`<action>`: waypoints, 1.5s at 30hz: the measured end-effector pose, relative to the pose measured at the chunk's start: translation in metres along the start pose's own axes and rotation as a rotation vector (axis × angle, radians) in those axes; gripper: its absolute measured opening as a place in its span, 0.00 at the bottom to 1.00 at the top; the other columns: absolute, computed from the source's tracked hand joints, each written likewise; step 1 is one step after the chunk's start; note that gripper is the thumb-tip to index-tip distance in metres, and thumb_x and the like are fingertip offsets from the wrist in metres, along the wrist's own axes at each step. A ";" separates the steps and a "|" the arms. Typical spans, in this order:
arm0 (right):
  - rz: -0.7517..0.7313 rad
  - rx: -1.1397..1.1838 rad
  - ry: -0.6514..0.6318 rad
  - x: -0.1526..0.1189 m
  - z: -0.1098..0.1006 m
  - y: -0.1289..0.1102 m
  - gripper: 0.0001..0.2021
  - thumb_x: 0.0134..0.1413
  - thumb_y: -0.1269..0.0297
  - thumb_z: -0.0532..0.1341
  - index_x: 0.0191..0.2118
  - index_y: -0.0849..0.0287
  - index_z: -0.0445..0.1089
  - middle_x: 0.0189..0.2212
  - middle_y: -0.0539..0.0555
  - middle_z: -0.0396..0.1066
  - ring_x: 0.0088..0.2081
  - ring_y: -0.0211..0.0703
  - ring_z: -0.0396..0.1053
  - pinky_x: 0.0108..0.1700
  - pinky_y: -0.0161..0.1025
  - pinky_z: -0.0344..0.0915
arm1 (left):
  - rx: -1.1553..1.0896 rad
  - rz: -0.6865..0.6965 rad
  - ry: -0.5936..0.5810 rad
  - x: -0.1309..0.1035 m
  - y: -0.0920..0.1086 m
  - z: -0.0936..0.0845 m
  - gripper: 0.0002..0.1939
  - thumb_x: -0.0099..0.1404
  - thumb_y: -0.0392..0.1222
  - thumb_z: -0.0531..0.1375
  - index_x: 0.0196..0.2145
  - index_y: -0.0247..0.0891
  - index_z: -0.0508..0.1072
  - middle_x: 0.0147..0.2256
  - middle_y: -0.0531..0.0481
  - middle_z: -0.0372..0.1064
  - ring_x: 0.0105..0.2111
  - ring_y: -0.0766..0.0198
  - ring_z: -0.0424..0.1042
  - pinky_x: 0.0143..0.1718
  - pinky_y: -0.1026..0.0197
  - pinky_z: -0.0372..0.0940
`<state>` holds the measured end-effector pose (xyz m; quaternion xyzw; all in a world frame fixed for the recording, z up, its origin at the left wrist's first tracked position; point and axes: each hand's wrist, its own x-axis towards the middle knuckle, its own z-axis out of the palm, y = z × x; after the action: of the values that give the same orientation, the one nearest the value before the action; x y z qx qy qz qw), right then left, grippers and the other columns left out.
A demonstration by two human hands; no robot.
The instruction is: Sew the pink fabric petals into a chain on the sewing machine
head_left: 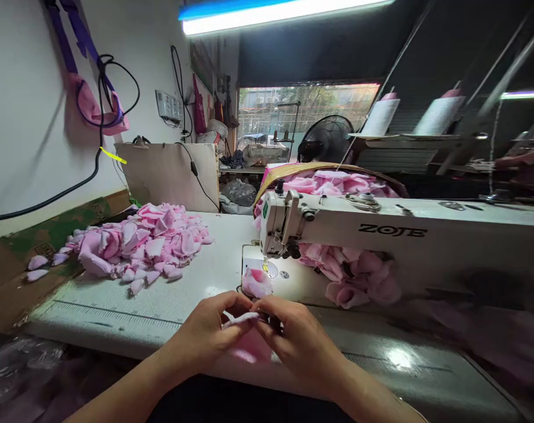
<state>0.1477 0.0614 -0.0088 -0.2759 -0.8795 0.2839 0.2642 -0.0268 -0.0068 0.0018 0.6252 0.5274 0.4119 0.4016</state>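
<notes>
Both hands meet at the table's front edge, just before the sewing machine. My left hand is closed on a pink fabric piece, pinching its pale edge. Fingertips of my right hand press together on the same piece from the other side; something dark shows between them, too small to make out. The piece hangs below the fingers. Just beyond them, another pink piece lies beside the needle area. A heap of small pink pieces is on the table to the left.
Behind the machine arm stands a container full of pink pieces. More pink pieces lie under the arm. Cardboard borders the table's left side. Thread cones and a black fan stand behind. A person's sleeve shows at far right.
</notes>
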 end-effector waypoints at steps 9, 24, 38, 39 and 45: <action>0.118 0.212 -0.138 -0.008 -0.007 -0.003 0.05 0.56 0.64 0.59 0.32 0.58 0.67 0.23 0.46 0.62 0.25 0.35 0.57 0.26 0.32 0.52 | -0.163 -0.096 0.091 -0.001 -0.005 -0.001 0.09 0.60 0.46 0.61 0.30 0.37 0.74 0.30 0.52 0.71 0.32 0.65 0.67 0.34 0.65 0.60; 0.029 0.059 0.021 -0.023 -0.011 0.006 0.02 0.53 0.70 0.58 0.34 0.58 0.67 0.21 0.44 0.61 0.22 0.33 0.54 0.26 0.32 0.50 | -0.477 -0.368 -0.036 -0.006 -0.007 0.007 0.15 0.53 0.50 0.68 0.32 0.36 0.75 0.28 0.53 0.69 0.29 0.68 0.64 0.33 0.68 0.58; -0.138 -0.686 -0.215 0.009 -0.047 0.068 0.23 0.56 0.74 0.54 0.57 0.53 0.61 0.54 0.56 0.65 0.33 0.39 0.71 0.27 0.35 0.60 | 0.819 0.395 0.298 0.060 0.013 -0.034 0.10 0.68 0.44 0.54 0.39 0.39 0.74 0.35 0.49 0.69 0.35 0.61 0.68 0.36 0.61 0.63; -0.159 -0.728 -0.247 0.013 -0.046 0.069 0.24 0.56 0.74 0.54 0.58 0.52 0.59 0.56 0.56 0.63 0.32 0.38 0.70 0.26 0.35 0.59 | 1.011 0.514 0.332 0.067 0.014 -0.025 0.11 0.68 0.40 0.52 0.40 0.38 0.74 0.36 0.47 0.70 0.37 0.58 0.68 0.38 0.57 0.64; -0.191 -0.813 -0.338 0.025 -0.038 0.070 0.17 0.55 0.76 0.56 0.50 0.54 0.65 0.50 0.53 0.68 0.29 0.37 0.69 0.26 0.36 0.59 | 1.429 0.665 0.080 0.101 -0.018 0.021 0.08 0.63 0.29 0.55 0.37 0.33 0.73 0.33 0.45 0.69 0.33 0.55 0.68 0.37 0.52 0.66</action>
<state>0.1767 0.1389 -0.0197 -0.2247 -0.9719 -0.0696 0.0119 -0.0022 0.0939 -0.0135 0.8414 0.4639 0.0939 -0.2609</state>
